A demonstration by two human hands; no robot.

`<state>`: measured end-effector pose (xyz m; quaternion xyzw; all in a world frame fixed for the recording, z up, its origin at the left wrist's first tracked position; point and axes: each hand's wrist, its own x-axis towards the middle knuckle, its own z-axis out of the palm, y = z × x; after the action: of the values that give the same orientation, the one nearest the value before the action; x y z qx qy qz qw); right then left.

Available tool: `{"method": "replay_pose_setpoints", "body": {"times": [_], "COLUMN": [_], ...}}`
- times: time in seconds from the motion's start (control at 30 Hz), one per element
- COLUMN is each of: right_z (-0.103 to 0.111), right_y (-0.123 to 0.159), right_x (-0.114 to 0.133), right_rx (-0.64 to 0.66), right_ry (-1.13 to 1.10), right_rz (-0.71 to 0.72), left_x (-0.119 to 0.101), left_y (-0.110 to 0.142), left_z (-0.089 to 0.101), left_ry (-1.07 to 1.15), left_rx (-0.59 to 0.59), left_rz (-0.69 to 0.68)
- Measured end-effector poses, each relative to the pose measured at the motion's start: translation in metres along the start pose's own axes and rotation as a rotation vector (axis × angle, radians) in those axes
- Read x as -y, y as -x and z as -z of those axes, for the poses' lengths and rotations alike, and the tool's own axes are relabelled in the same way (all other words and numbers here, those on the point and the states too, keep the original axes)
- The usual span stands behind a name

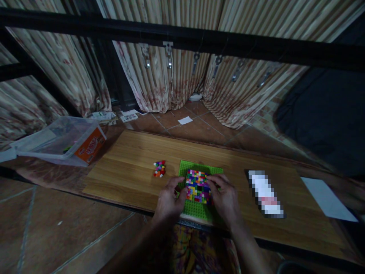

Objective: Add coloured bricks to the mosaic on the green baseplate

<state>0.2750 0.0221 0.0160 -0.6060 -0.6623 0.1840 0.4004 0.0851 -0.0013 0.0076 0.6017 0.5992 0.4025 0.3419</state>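
A block of many-coloured toy bricks (196, 186) sits over a green studded baseplate (199, 213) at the front edge of the wooden board. My left hand (169, 199) grips the block's left side, thumb near its lower corner and fingers curled at the upper one. Something dark red shows between that thumb and the fingers, too dim to name. On the opposite side, my right hand (226, 196) has its thumb and bent fingers closed on the block's right edge. Whether the block is pressed onto the baseplate cannot be made out. Left of the baseplate lies a small pile of loose bricks (159, 168).
The wooden board (128, 163) spans the view. A clear plastic box (59, 140) with an orange label stands at its left end. A blurred-out phone-like object (266, 194) and a white sheet (327, 198) lie to the right. A dark metal bar (182, 34) and striped curtains (159, 83) are behind.
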Motion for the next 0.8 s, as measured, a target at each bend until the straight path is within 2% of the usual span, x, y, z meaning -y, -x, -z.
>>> {"method": "replay_pose_setpoints", "body": {"times": [0.2, 0.37, 0.63, 0.8], "right_z": [-0.003, -0.005, -0.005, -0.009], "right_y": [-0.004, -0.007, -0.011, -0.01], "right_x": [-0.004, -0.007, -0.009, -0.014], "right_rx": [-0.003, -0.032, -0.03, 0.016], "right_ry": [-0.067, -0.21, -0.318, -0.568], "right_rz": [-0.075, -0.264, -0.448, -0.569], "left_x": [0.006, 0.008, 0.015, 0.014], "left_y": [0.001, 0.002, 0.002, 0.002], "left_z": [-0.005, -0.005, -0.006, -0.006], "left_ry": [0.092, 0.157, 0.212, 0.215], "left_rx": [0.049, 0.103, 0.127, 0.128], "left_rz": [0.039, 0.106, 0.084, 0.08]}}
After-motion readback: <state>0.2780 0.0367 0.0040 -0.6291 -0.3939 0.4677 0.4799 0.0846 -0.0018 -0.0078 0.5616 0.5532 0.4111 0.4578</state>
